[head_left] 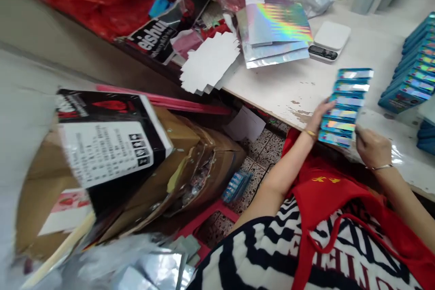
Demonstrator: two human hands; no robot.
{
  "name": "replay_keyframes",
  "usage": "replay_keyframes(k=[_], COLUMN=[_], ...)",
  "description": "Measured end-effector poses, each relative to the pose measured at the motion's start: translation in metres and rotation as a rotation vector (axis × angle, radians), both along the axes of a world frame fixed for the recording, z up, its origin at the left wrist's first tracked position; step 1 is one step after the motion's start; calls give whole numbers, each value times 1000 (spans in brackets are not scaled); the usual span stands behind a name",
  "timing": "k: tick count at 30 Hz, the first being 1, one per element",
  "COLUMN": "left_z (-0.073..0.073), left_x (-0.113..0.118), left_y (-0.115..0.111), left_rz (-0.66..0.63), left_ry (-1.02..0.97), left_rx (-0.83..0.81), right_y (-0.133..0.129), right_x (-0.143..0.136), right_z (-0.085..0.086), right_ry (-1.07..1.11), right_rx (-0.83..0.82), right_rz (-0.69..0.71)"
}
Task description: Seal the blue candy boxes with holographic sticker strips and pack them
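Note:
A fanned row of blue packets with shiny holographic strips (pixel 346 99) is held over the near edge of the white table. Along its left side, my left hand (pixel 319 115) grips the packets, with the fingers partly hidden behind them. At the lower right corner my right hand (pixel 374 147) is closed, thumb and curled fingers against the packets' edge. More blue packets (pixel 413 70) stand in a stepped stack to the right of my hands.
A white digital scale (pixel 331 38), silver holographic sheets (pixel 277 27) and white card stacks (pixel 210 61) lie on the table. Left of it stand cardboard boxes (pixel 220 149) with a black-and-white printed bag (pixel 112 145) on top. Blue packets (pixel 236 186) sit low down beside a red stool frame (pixel 200 217).

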State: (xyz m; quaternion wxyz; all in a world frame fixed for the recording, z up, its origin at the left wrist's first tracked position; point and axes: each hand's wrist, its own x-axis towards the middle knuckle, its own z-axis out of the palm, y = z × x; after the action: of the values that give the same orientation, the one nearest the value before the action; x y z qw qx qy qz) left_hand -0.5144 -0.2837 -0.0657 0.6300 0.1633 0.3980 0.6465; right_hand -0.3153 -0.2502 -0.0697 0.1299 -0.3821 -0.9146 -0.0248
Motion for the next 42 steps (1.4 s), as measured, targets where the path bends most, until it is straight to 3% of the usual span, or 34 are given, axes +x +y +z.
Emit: replay_keyframes(k=[3, 5, 9, 12, 15, 18, 23, 31, 37, 42], left_z=[10, 13, 6, -4, -11, -13, -11, -9, -2, 1], left_x=[-28, -47, -72, -74, -67, -58, -45, -36, -32, -26], left_y=[-41, -72, -129, -162, -180, -182, -163, -137, -123, -109], left_rz=[153, 214, 226, 251, 174, 89, -55, -214, -234, -254], left_ry=[-211, -239, -187, -153, -135, -56, 57, 156, 134, 119], left_rx=[40, 9, -104, -211, -307, -301, -240, -265, -252, -285], right_y=[-6, -8, -11, -18, -21, -19, -17, -17, -7, 7], right_x=[-32, -50, -63, -53, -41, -38, -41, -39, -31, -28], right_z=[23, 22, -15, -46, -60, -63, -63, -50, -41, -32], right_ry=[-40, -40, -33, 139, 329, 412, 538, 841, 879, 867], right_rx=[21, 12, -170, -325, -457, -531, -626, -847, -964, -856], right_rz=[176, 240, 289, 237, 241, 241, 151, -37, 30, 70])
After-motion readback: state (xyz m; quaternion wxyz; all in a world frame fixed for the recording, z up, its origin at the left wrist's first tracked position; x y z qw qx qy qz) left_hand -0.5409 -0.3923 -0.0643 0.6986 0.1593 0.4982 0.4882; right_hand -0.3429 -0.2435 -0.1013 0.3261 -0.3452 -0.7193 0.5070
